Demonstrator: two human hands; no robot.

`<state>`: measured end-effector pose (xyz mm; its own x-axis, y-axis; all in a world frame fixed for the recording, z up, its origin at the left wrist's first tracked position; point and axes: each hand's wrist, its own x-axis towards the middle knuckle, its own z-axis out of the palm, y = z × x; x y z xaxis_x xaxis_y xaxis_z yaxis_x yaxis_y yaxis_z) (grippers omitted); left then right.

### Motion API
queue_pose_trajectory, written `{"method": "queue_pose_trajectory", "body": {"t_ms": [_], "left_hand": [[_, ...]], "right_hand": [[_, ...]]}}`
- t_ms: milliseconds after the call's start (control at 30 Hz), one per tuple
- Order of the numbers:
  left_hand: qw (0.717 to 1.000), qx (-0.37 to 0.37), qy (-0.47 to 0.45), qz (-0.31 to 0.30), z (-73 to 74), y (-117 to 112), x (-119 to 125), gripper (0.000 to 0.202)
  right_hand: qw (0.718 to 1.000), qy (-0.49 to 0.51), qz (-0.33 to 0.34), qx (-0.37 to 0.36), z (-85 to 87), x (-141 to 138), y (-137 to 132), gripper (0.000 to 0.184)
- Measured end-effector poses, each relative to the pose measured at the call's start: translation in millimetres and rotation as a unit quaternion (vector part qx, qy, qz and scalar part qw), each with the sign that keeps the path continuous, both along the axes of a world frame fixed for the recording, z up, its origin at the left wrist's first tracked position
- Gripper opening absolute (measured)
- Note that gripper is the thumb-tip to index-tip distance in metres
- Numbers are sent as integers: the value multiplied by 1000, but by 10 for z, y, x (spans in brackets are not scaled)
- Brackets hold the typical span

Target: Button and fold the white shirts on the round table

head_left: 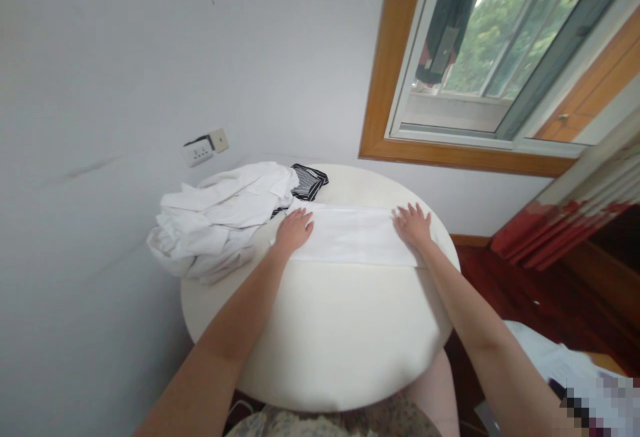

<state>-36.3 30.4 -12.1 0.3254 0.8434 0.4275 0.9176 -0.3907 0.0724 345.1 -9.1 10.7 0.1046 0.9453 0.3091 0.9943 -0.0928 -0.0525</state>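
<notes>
A: Where's the white cloth?

B: The white cloth (pixel 353 233) lies in a flat, long band on the round desk (pixel 345 330), running left to right beyond its middle.

A: And the hands?

B: Well apart, palms down, fingers spread, gripping nothing. The left hand (pixel 295 229) rests by the cloth's left end, the right hand (pixel 413 225) at its right end. I'd judge that pressing both ends keeps the band straight.

A: What's beside it?

B: A rumpled white heap (pixel 225 213) at the left, with striped fabric (pixel 311 182) showing next to it. Probably it's kept there to leave the middle for the band.

A: Any room?

B: Little at the right, where the cloth ends near the rim. The heap bounds the left and seems to overhang the desk towards the wall (pixel 125 77). The widest open stretch is on the person's side; a narrower strip lies towards the window (pixel 465 146).
</notes>
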Motion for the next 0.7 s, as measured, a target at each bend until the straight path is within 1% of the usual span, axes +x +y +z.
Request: {"method": "queue_pose_trajectory", "body": {"t_ms": [67, 133, 167, 200, 267, 367, 500, 600, 700], "left_hand": [[1000, 4, -2, -5, -4, 7, -7, 44], [1000, 4, -7, -9, -3, 2, -13, 44], [1000, 4, -7, -11, -1, -4, -14, 43], [1000, 3, -4, -11, 2, -12, -14, 43], [1000, 2, 4, -7, 16, -31, -10, 44], [1000, 5, 5, -2, 74, -65, 9, 42], [999, 25, -30, -14, 243, -140, 67, 37], [995, 58, -68, -43, 347, -203, 125, 38], [991, 60, -91, -73, 340, -216, 173, 35]], "right_hand": [[995, -2, 99, -16, 39, -389, -49, 52], [980, -1, 193, -56, 43, -755, -93, 55], [973, 7, 216, -79, 36, -899, -109, 57], [970, 16, 221, -99, 26, -1008, -120, 60], [966, 31, 221, -130, 8, -1117, -125, 65], [964, 42, 226, -135, -10, -1082, -118, 67], [967, 42, 223, -118, -29, -905, -175, 65], [971, 39, 207, -115, -55, -696, -275, 63], [977, 35, 179, -113, -88, -404, -349, 62]]}}
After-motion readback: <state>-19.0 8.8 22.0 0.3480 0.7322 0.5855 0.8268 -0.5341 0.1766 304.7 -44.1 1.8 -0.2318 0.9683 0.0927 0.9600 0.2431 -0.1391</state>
